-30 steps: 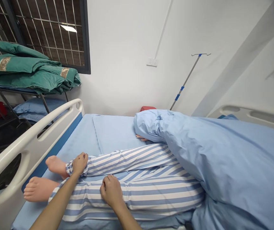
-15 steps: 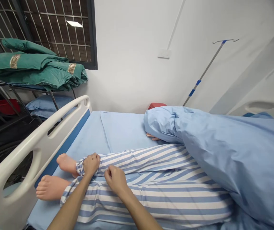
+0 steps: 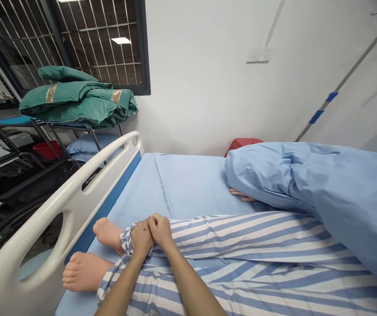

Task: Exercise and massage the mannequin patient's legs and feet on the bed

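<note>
The left grip point(image 3: 141, 239) is closed around the gathered cuff of a blue-and-white striped pajama trouser leg point(image 3: 132, 241), with the cloth bunched at its little-finger side. The right grip point(image 3: 162, 230) sits tight beside it, fingers curled and pressed against the left knuckles; whether it pinches cloth too is hidden. Both forearms reach in from the bottom of the view.

The cuff lies at the ankle of a patient manikin, whose upper bare foot point(image 3: 107, 235) is just beyond the grips and whose lower bare foot point(image 3: 83, 272) rests near the bed rail. Both striped legs stretch across a hospital bed with a light blue sheet point(image 3: 191, 180), and a blue duvet point(image 3: 320, 184) covers the manikin from the thighs on, with the manikin's hand point(image 3: 242, 194) showing under its fold.

A white bed rail point(image 3: 46, 210) runs along the near side of the feet. Beyond it, green folded blankets point(image 3: 76, 98) lie on a metal rack point(image 3: 59, 125) above a blue pillow point(image 3: 91, 145) and a red basin point(image 3: 46, 150). A red object point(image 3: 242, 145) shows behind the duvet, below a wall socket point(image 3: 257, 55) and beside an IV pole point(image 3: 339, 79).
</note>
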{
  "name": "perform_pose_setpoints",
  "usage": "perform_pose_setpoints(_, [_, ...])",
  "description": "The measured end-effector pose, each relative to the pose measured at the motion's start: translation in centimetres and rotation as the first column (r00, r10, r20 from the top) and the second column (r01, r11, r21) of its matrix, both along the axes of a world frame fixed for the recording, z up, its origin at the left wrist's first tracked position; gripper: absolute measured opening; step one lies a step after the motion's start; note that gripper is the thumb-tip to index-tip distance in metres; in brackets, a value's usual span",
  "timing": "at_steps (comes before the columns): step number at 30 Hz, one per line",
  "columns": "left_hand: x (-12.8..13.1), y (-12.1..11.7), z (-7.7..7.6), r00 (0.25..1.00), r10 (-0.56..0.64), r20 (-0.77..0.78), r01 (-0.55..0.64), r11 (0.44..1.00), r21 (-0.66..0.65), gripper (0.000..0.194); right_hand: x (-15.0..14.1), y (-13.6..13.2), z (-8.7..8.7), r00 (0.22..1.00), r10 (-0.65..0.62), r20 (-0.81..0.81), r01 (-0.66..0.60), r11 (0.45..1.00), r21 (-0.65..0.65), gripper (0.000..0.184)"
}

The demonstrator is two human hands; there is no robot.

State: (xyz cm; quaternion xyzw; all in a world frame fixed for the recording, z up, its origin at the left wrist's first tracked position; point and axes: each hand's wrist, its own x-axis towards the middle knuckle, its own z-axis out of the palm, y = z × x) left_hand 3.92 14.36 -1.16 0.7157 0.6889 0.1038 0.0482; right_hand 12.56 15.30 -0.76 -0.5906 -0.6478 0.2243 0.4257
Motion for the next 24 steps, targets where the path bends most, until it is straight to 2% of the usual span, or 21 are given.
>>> perform_pose_setpoints(4, [-0.2,0.2,0.3,0.999,0.005,0.046,-0.004,1.0,-0.025,0.025,0.2,0.0,-0.1,0.998,0.018,-0.053,-0.017,1.0,0.006,0.037])
perform_pose_setpoints(6, [-0.4,0.7,0.9,0.989,0.042,0.142,-0.037,0.999,-0.035,0.027,0.2,0.0,0.1,0.996,0.022,-0.085,-0.021,1.0,0.004,0.038])
perform_pose_setpoints(8, [-0.4,1.3,1.7,0.952,0.049,0.301,-0.056,0.998,0.014,0.029,0.3,0.0,0.3,0.991,0.03,-0.132,-0.029,1.0,0.009,0.039])
perform_pose_setpoints(11, [0.2,2.2,2.4,0.799,0.005,0.601,-0.105,0.986,0.132,0.034,0.4,0.2,0.3,0.977,0.034,-0.209,-0.03,0.999,0.022,0.041])
perform_pose_setpoints(13, [0.8,2.6,2.1,0.673,0.003,0.74,-0.152,0.979,0.134,0.036,0.5,0.3,0.2,0.968,0.033,-0.249,-0.029,0.999,0.021,0.042])
perform_pose_setpoints(14, [1.0,2.7,1.7,0.638,0.008,0.77,-0.163,0.979,0.125,0.036,0.5,0.4,0.1,0.965,0.033,-0.26,-0.03,0.999,0.016,0.042])
perform_pose_setpoints(16, [1.4,2.7,0.8,0.642,-0.008,0.767,-0.146,0.98,0.133,0.037,0.4,0.3,0.0,0.962,0.029,-0.271,-0.028,1.0,0.007,0.041])
perform_pose_setpoints(19, [1.4,2.5,-0.3,0.703,-0.036,0.711,-0.111,0.981,0.159,0.037,0.3,0.3,-0.2,0.965,0.012,-0.26,-0.011,1.0,0.004,0.039])
perform_pose_setpoints(24, [1.3,2.4,-0.4,0.751,-0.019,0.66,-0.112,0.981,0.156,0.038,0.3,0.3,-0.2,0.973,-0.023,-0.229,0.023,1.0,-0.006,0.038])
